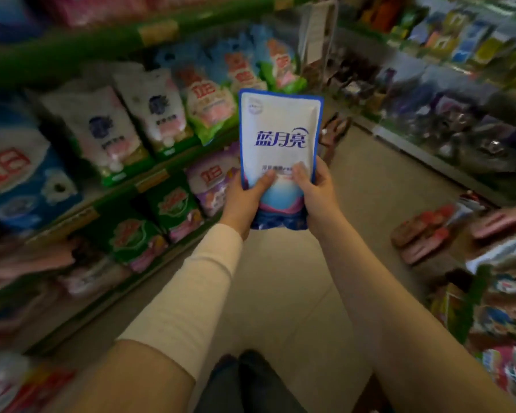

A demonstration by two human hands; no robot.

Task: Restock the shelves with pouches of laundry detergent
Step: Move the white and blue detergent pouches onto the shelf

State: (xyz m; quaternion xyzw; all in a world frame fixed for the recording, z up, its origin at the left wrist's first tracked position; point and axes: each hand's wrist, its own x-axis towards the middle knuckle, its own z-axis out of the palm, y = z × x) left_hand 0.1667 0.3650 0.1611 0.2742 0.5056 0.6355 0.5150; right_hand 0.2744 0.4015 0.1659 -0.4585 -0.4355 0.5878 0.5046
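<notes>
Packed bags are crowding the shelves at frame left; open floor is running up the centre, slippers lying right.

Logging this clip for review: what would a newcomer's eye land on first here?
The white and blue detergent pouch stands out, held upright mid-frame over the aisle floor. The left hand and right hand grip its lower part, thumbs on its front. To the left are green-edged shelves packed with detergent bags; to the right, reddish sandals lie on the floor.
</notes>
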